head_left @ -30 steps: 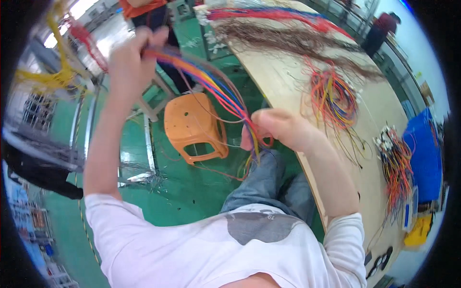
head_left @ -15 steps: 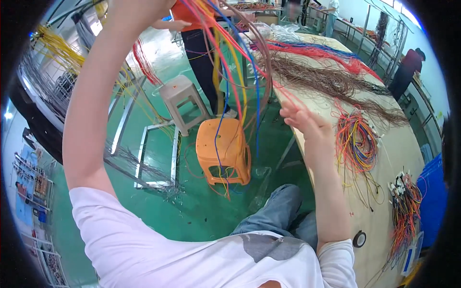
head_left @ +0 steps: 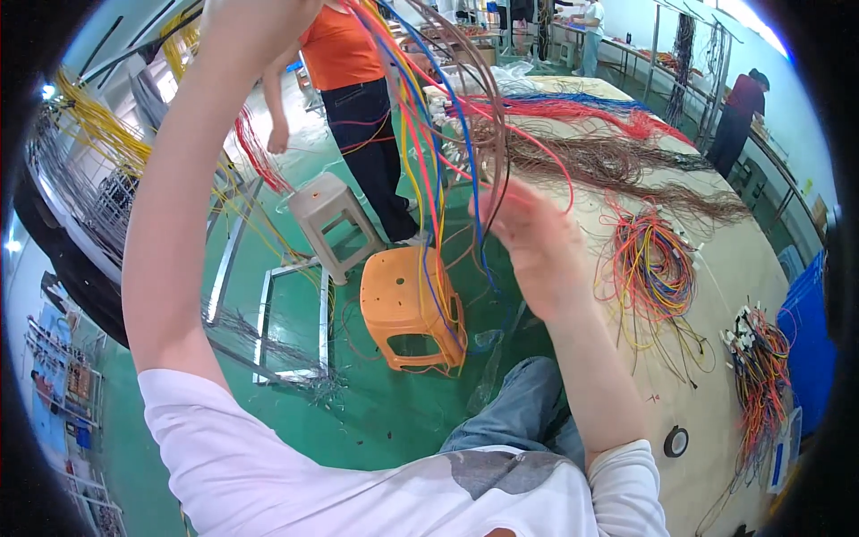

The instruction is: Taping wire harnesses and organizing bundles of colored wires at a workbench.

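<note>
My left hand [head_left: 259, 27] is raised at the top edge, where its fingers are cut off. A bundle of long wires [head_left: 429, 134] in red, blue, yellow, brown and black hangs down from it, so it appears closed on them. My right hand [head_left: 537, 246] is level with the bundle's lower part, at its right side, with the fingertips by the blue and black wires. Motion smears those fingers, and whether they grip a wire does not show. One red wire bows out to the right, over the back of this hand. The loose lower ends dangle before an orange stool [head_left: 398, 277].
On the wooden table [head_left: 617, 358] at right lie a coiled multicolour wire bundle [head_left: 658, 268], a connector-ended bundle [head_left: 761, 385], black tape [head_left: 676, 441] and long brown wires [head_left: 591, 161]. A grey stool [head_left: 327, 210], metal frame [head_left: 291, 322] and person in orange [head_left: 344, 54] are ahead.
My right hand has moved left to the hanging wires. The red wire that ran taut toward it now curves loosely. The person in orange has an arm hanging down. My view has shifted slightly.
</note>
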The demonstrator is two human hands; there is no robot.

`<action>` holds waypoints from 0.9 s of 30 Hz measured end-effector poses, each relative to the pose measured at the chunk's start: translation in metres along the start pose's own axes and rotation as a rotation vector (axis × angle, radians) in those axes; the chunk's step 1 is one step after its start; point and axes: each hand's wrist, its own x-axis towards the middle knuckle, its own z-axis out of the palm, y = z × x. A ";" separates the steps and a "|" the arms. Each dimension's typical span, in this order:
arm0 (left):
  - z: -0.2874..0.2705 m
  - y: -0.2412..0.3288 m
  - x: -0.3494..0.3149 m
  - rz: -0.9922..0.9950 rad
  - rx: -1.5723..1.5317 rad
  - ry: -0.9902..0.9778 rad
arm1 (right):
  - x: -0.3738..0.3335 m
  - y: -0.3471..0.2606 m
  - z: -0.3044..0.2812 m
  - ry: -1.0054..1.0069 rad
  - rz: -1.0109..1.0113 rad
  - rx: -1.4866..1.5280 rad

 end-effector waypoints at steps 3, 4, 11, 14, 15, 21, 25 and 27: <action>-0.003 0.003 0.003 -0.003 -0.043 -0.081 | -0.006 0.002 0.011 0.011 0.056 -0.222; 0.001 0.003 0.003 -0.012 -0.036 -0.007 | -0.004 0.001 0.009 0.062 0.039 -0.273; 0.000 -0.002 -0.013 0.037 -0.038 -0.098 | -0.008 -0.045 -0.028 -0.017 0.032 -0.255; 0.006 -0.001 -0.018 -0.011 0.009 -0.159 | -0.007 -0.064 -0.011 -0.116 0.225 -0.277; 0.008 0.004 -0.016 -0.045 -0.042 -0.111 | -0.007 -0.067 -0.005 -0.123 0.358 -0.185; 0.007 0.009 -0.009 0.058 -0.108 0.004 | 0.023 -0.022 0.001 -0.082 0.299 -0.359; 0.004 0.014 -0.010 -0.013 -0.060 -0.026 | 0.036 -0.001 0.016 -0.113 0.196 -0.174; 0.006 0.007 -0.017 0.002 -0.012 -0.065 | 0.036 -0.003 0.016 -0.148 0.116 -0.130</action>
